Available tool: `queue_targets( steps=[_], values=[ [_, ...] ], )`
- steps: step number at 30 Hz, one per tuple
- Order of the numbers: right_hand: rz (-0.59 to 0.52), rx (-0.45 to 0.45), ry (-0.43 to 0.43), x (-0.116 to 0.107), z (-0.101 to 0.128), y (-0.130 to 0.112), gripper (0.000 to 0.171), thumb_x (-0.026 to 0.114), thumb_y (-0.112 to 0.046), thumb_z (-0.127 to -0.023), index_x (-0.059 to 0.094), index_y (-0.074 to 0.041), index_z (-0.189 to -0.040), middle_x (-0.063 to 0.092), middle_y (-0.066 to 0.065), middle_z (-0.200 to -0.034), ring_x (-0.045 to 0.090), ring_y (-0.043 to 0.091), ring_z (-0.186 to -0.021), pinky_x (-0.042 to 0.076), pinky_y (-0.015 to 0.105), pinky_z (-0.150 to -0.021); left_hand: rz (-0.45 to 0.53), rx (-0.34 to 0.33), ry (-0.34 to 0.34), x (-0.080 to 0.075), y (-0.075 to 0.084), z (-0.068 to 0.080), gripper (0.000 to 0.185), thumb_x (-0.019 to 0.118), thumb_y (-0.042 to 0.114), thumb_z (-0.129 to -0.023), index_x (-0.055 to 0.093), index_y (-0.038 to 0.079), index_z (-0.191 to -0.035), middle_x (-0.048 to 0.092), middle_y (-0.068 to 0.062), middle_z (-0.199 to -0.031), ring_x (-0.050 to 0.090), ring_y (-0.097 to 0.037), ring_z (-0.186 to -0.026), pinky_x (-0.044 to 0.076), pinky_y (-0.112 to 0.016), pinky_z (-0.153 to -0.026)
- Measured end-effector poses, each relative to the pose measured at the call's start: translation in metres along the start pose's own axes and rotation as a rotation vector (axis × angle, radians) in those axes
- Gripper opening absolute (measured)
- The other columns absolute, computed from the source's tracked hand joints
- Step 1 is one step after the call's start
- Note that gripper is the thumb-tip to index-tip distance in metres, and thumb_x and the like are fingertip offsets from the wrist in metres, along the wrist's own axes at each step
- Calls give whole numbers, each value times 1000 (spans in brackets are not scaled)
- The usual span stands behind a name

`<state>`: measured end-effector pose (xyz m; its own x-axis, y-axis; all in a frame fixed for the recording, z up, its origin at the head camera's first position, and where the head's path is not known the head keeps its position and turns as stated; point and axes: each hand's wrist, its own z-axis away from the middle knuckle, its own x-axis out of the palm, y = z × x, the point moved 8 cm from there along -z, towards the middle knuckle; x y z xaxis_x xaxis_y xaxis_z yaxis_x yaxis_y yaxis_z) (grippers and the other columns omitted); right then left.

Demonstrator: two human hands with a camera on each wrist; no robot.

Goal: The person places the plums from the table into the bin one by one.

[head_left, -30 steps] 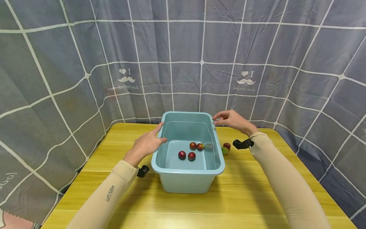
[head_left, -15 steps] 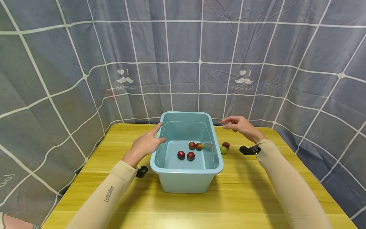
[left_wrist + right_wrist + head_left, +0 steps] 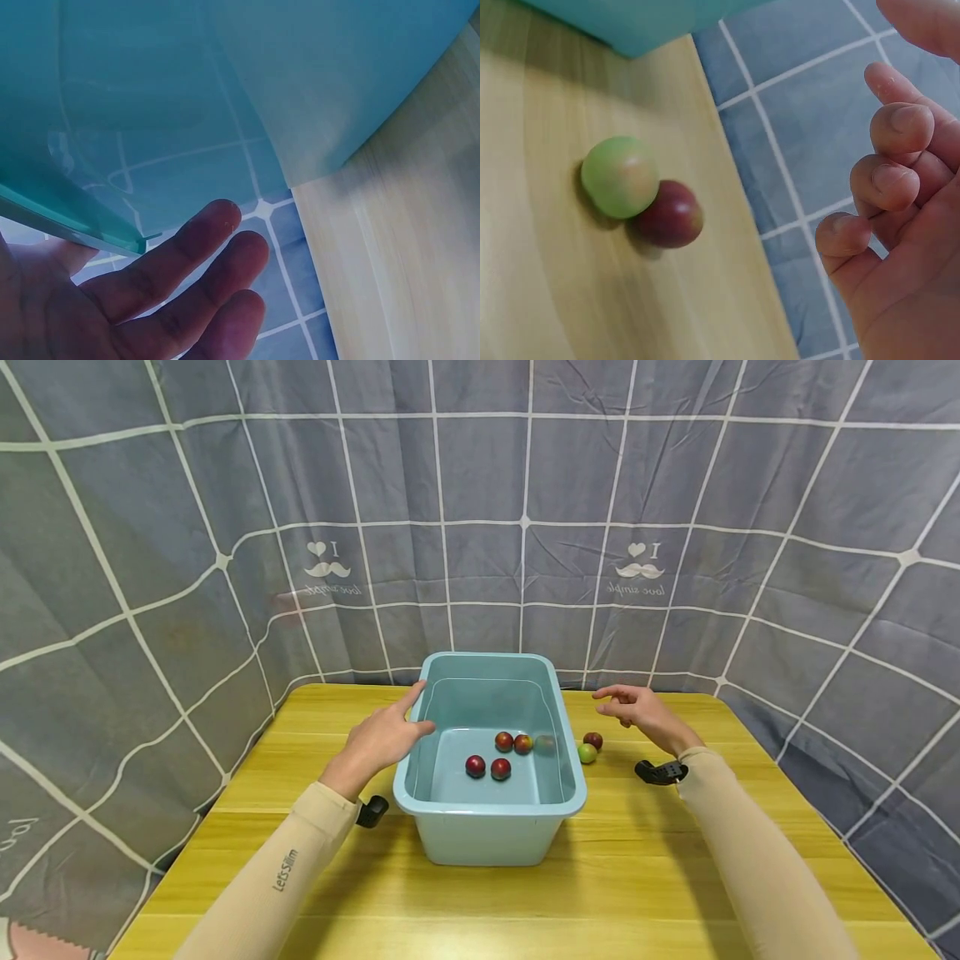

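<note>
A pale blue plastic basin (image 3: 491,810) stands on the wooden table, with several dark red, plum-like fruits (image 3: 500,768) on its floor. My left hand (image 3: 378,739) lies at its left rim, thumb reaching over the edge. Below that rim, in the left wrist view, the fingers (image 3: 217,277) extend loosely along the outside wall. Holding nothing, my right hand (image 3: 641,714) hovers over the table right of the basin, its fingers loosely bent. Just left of it, a green fruit (image 3: 620,177) and a dark red one (image 3: 671,215) rest side by side on the table.
The yellowish wooden table (image 3: 300,877) extends around the basin on both sides and in front. A grey curtain (image 3: 480,560) with white grid lines surrounds the table at the back and sides. Black bands (image 3: 660,772) sit on both wrists.
From beside the basin's right rim, my right hand has moved right and toward me, now nearer the two fruits on the table. The left hand and the fruits in the basin stay put.
</note>
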<state>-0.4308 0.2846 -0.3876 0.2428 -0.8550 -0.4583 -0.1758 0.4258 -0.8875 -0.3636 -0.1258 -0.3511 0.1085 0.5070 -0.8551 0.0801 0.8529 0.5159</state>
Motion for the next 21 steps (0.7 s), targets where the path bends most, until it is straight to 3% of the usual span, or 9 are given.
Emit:
queue_targets(
  steps=[4,15,21],
  values=[
    [-28,30,12,0,1,12,45,68,-31,-97,61,-6,-133,55,10,-108,40,27,-72,39,33,-72,1,0,1,0,-1,-1,79,51,54,-95,11,43,-162,45,-13,-157,55,-43,-129,49,-46,-72],
    [-64,62,48,3,0,36,46,69,-31,-96,61,-5,-133,45,1,-81,40,20,-69,38,35,-71,4,4,0,0,-1,-2,79,51,54,-95,10,43,-161,44,-13,-157,55,-42,-129,48,-44,-70],
    [-67,78,60,5,1,50,45,69,-29,-96,61,-3,-132,42,5,-78,41,20,-67,38,38,-70,8,1,-1,1,-2,-3,79,51,54,-95,10,44,-161,44,-13,-157,54,-42,-131,48,-44,-70]
  ],
)
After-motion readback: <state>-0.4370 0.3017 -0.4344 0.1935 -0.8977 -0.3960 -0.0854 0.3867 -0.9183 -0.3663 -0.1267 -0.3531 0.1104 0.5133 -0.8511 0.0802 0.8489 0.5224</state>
